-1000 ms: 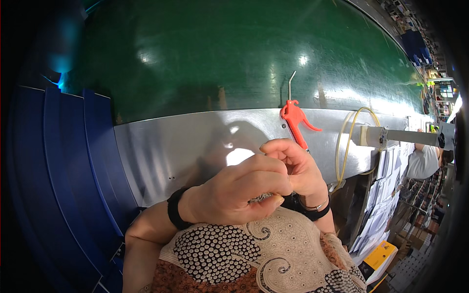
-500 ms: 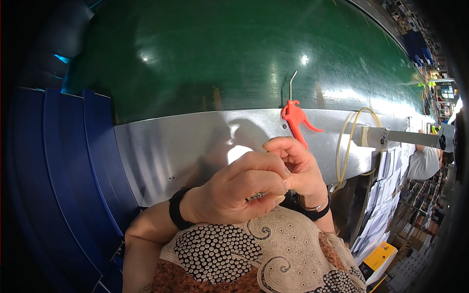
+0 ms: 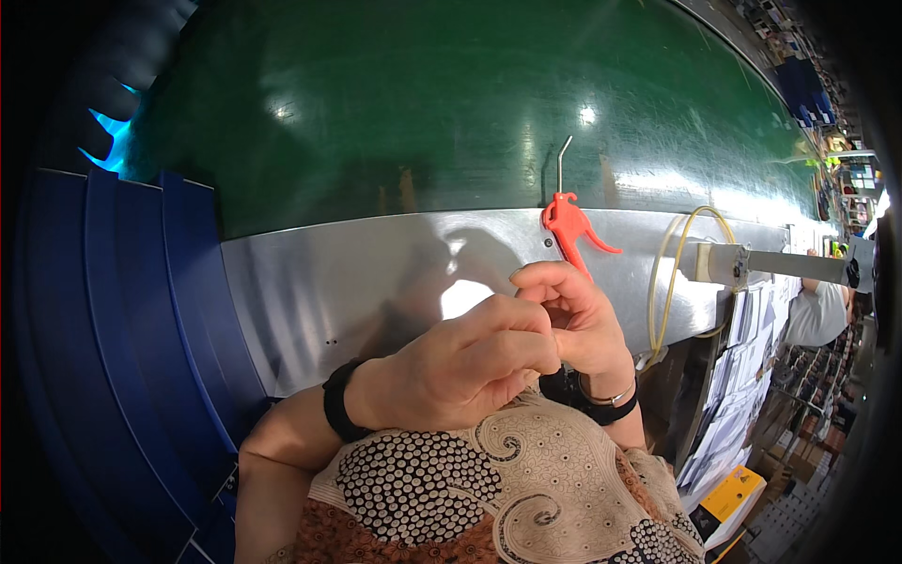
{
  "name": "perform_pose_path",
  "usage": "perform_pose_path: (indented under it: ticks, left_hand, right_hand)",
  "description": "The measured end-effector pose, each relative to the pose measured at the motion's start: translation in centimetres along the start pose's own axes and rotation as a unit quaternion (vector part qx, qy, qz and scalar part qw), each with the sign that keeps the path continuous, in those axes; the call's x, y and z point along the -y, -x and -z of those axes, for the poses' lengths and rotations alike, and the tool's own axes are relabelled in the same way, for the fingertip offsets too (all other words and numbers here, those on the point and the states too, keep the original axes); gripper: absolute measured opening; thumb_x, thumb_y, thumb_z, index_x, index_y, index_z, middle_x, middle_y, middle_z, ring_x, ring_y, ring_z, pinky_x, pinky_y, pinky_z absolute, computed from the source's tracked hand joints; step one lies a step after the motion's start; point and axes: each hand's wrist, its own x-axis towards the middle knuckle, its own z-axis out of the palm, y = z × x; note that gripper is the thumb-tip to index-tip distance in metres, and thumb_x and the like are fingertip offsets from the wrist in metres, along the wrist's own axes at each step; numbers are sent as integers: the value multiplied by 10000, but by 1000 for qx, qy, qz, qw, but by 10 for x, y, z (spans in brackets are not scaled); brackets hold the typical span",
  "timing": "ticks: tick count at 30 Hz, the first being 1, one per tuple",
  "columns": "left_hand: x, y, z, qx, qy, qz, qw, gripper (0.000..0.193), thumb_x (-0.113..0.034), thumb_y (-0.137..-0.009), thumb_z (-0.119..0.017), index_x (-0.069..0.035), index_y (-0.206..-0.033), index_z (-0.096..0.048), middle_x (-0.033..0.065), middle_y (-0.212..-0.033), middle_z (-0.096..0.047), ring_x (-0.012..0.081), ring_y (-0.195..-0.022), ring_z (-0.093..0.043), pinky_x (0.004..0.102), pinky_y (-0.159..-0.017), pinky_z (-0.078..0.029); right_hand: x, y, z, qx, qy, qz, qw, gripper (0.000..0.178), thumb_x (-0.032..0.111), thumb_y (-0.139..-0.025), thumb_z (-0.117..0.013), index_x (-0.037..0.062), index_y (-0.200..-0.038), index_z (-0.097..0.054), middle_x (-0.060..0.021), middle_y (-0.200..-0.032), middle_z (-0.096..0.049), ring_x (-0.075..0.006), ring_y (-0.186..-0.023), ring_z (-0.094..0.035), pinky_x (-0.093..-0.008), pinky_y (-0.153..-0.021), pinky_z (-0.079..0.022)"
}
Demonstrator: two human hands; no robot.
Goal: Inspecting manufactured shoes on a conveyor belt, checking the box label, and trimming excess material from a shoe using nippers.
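In front of my patterned top, both hands are pressed together over the metal edge. My left hand (image 3: 456, 367) is closed, its fingertips meeting the thumb side of my right hand (image 3: 584, 324). The right fingers are curled, with thumb and index pinched against the left fingertips. Whatever sits between the fingers is hidden. Just beyond my right hand, a red air blow gun (image 3: 568, 230) with a bent metal nozzle rests on the metal edge, its nozzle reaching over the green surface. Black bands circle both wrists.
A green belt-like surface (image 3: 423, 113) stretches beyond the metal ledge (image 3: 310, 282). Dark blue panels (image 3: 132, 310) stand at left. On the right are a yellow hose (image 3: 658, 301), a metal bracket (image 3: 719, 263), hanging papers (image 3: 733, 376), a yellow-and-white box (image 3: 728, 498) and another person (image 3: 816, 315).
My left fingers have closed further and moved slightly right against my right hand. At the far left, more blue light shows above the panels.
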Motion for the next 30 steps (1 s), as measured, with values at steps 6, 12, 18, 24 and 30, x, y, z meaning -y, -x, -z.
perform_pose_path:
  ticks: [6,12,18,24,30]
  left_hand:
    - [6,2,-2,-31,53,1,998,189,-5,-746,-664,-61,-886,-549,84,-942,-516,166,-702,-559,261,-599,-468]
    - [4,4,-4,-54,33,-19,998,205,-5,-736,-677,-60,-884,-547,99,-966,-503,153,-670,-552,259,-563,-461]
    - [4,1,-3,-46,-23,-14,999,225,-8,-736,-682,-58,-901,-538,98,-946,-510,154,-665,-553,256,-559,-460]
    - [5,2,-5,-55,37,-15,998,220,-25,-736,-693,-54,-881,-529,92,-883,-528,148,-628,-547,256,-536,-454]
    - [2,2,-3,-34,-5,-10,999,206,-20,-749,-680,-53,-895,-537,98,-942,-510,151,-674,-553,251,-565,-464]
  right_hand:
    - [3,-2,-2,19,2,39,999,588,125,-685,-758,14,-1190,-477,8,-835,-547,-83,-798,-519,-235,-757,-410]
    - [1,-1,-2,18,-13,28,999,590,120,-684,-758,15,-1192,-477,8,-835,-546,-83,-801,-517,-232,-759,-409]
    - [3,1,1,2,7,20,1000,599,120,-679,-761,20,-1197,-476,11,-835,-544,-83,-807,-515,-236,-770,-406]
    - [3,-1,0,14,-10,22,1000,603,113,-676,-762,20,-1199,-476,12,-837,-544,-84,-808,-515,-239,-781,-403]
    - [2,0,0,19,-19,20,999,596,103,-683,-757,17,-1199,-473,9,-846,-544,-84,-802,-518,-240,-778,-406]
